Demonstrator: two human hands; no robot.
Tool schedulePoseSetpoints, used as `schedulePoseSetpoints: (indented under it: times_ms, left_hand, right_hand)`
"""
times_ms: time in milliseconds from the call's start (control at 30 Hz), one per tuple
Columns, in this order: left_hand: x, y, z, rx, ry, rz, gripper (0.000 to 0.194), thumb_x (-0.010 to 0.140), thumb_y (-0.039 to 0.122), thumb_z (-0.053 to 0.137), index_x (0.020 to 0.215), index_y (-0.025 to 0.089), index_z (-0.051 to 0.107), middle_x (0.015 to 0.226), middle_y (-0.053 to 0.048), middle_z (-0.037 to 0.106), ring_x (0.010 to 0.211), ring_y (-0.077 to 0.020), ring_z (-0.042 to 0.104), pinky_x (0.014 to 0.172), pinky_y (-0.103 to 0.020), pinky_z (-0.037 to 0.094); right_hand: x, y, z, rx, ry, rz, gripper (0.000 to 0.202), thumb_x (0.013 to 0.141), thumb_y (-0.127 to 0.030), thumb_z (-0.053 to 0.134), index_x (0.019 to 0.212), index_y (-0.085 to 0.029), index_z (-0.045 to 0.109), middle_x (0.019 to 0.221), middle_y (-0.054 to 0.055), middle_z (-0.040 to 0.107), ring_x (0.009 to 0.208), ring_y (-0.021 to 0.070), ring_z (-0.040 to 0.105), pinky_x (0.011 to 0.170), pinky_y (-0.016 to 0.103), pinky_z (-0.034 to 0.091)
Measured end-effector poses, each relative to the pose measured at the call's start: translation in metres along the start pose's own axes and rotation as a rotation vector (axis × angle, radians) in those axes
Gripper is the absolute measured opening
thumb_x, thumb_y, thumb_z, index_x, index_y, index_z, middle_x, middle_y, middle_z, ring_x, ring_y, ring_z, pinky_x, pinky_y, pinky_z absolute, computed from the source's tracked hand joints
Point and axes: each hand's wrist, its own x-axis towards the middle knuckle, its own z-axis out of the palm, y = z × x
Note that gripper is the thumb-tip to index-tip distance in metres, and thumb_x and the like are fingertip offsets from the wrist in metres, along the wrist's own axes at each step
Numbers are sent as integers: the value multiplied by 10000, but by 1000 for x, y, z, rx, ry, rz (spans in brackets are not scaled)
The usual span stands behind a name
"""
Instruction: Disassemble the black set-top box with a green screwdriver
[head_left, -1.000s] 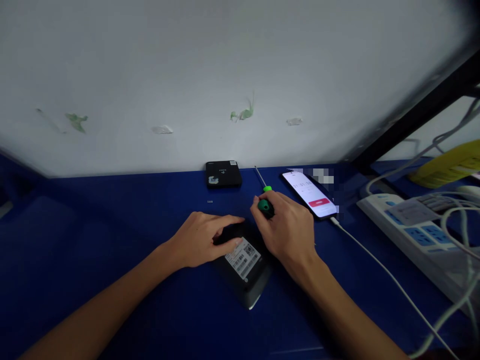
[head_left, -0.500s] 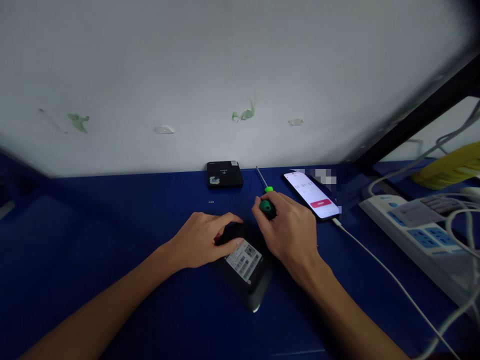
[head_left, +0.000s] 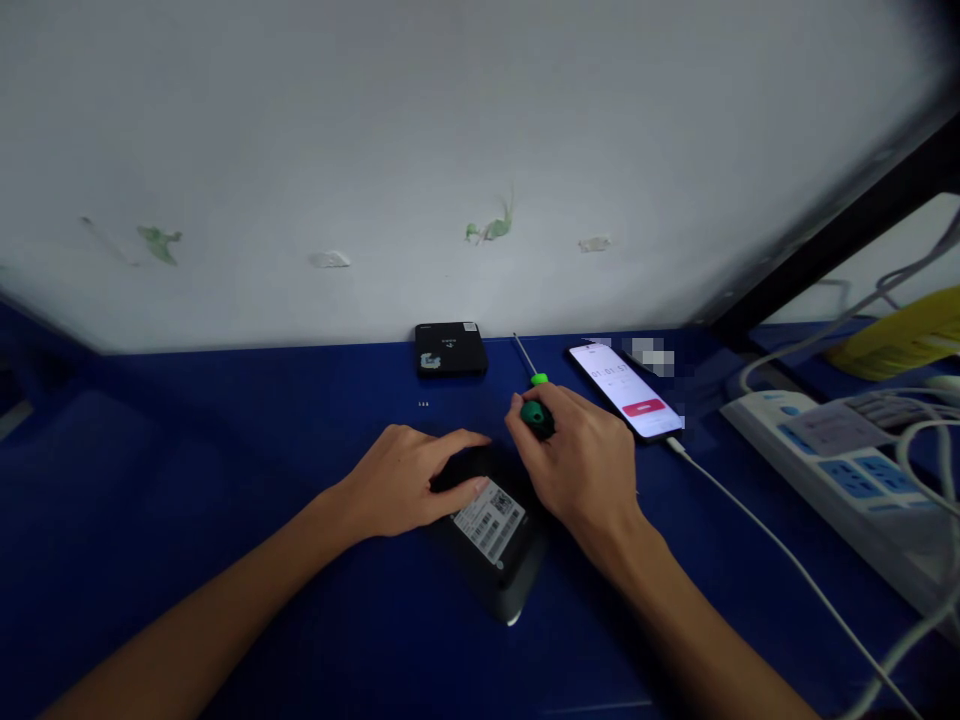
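Observation:
A black box (head_left: 517, 575) with rounded corners lies on the blue table, a white barcode label (head_left: 489, 525) facing up. My left hand (head_left: 409, 480) grips its far left side, thumb on the label's edge and fingers over the far side. In my right hand (head_left: 581, 455) is a screwdriver (head_left: 535, 413) with a green handle, closed in the fingers. Its thin metal shaft points away toward the wall, clear of the box. Three tiny screws (head_left: 424, 404) stand on the table beyond my left hand.
Against the wall sits another flat black box (head_left: 450, 350). A lit phone (head_left: 624, 392) with a white charging cable (head_left: 772, 540) lies to the right. Farther right are a white power strip (head_left: 847, 480), tangled cables and something yellow (head_left: 900, 330).
Almost nothing differs. The whole view has shifted very slightly; both hands keep the same hold on the box and the screwdriver.

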Motion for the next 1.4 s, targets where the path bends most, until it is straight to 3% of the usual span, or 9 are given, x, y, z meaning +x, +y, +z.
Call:
schedulePoseSetpoints:
  times_ms: [400,600,800,933,1033,1100,1167,1233,1400]
  left_hand:
    - [1,1,0,-7,-12,8,390,1055,433,675,1394,257,748,574,88,558,497,-121,533,580,-278,379]
    - [2,-5,1,-138,47,-71,427,897,583,859,1020,187,758,538,116,451,464,-91,456,536,-271,325]
    - [1,-10,2,-192,83,-52,604,852,614,896,644,196,512,493,116,378,469,-70,346,514,-261,289]
    - [1,-10,4,-157,119,23,659,900,586,862,578,194,442,496,102,347,479,-77,329,510,-275,273]
    - [1,-5,2,-103,166,90,441,964,476,820,699,197,606,588,69,482,540,-106,455,545,-287,352]
    - [2,2,-1,-99,161,117,242,978,430,807,984,201,729,783,14,660,713,-159,619,685,-321,495]
    - [3,9,-5,-146,109,134,383,960,431,829,1252,217,704,1058,-48,760,973,-227,708,934,-413,557]
    - [3,14,-8,-208,7,132,597,888,473,903,1378,242,653,1279,-83,760,1198,-284,697,1117,-491,508]
    - [2,17,-5,-259,-199,161,991,654,589,1040,1509,315,619,1551,-114,668,1491,-391,557,1302,-641,319]
  right_hand:
    - [0,-1,0,-7,16,-15,277,1048,-320,601,834,-179,705,731,46,709,564,179,587,552,311,287]
    - [-1,0,0,-3,9,-12,282,1044,-320,598,821,-182,701,717,43,704,552,174,579,546,311,284]
    - [0,0,0,3,18,-14,276,1043,-312,606,822,-178,705,738,48,721,569,181,607,545,310,278]
    - [0,-1,-1,4,13,-13,279,1045,-309,605,819,-177,703,720,41,708,574,183,605,549,314,289]
    - [0,-1,-1,2,19,-13,274,1046,-310,604,829,-177,708,732,45,718,574,182,606,554,317,295]
    - [0,-1,-1,4,17,-8,278,1049,-315,601,831,-180,708,743,49,726,577,180,607,556,318,295]
    - [0,-1,-1,13,8,-4,282,1053,-324,598,834,-183,708,756,50,734,588,180,613,560,317,300]
    - [0,-1,-1,17,1,1,287,1056,-333,593,837,-187,707,767,52,741,598,182,622,565,316,308]
    - [0,-1,-2,9,14,9,305,1057,-346,583,824,-190,702,755,58,744,601,192,641,565,317,318]
